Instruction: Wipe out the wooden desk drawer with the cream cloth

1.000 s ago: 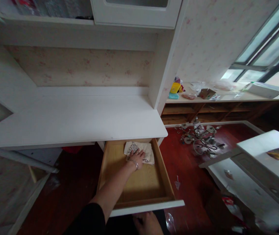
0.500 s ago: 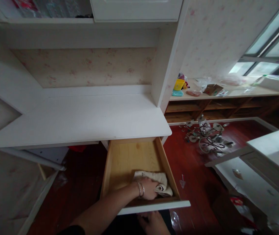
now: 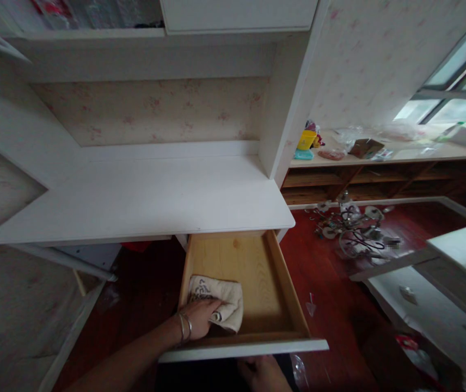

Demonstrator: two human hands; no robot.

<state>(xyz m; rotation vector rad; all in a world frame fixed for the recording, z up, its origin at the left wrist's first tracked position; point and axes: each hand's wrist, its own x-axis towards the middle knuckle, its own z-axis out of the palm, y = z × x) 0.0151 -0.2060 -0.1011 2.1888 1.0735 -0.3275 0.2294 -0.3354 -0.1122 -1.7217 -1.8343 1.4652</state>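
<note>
- Left grip (image 3: 202,319): fingers laid on cloth (image 3: 233,302); pinch unclear.
- Cloth under left grip, inside drawer (image 3: 259,272).
- Right grip (image 3: 266,374) by drawer's near edge; closure unclear.
- Uneven push could bunch cloth.

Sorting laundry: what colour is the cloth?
Cream with dark markings; the cloth shows best in the head view.

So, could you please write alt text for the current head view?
A person's left hand presses a printed beige cloth inside an open drawer of a white desk; the right hand is near the drawer's front.
</note>
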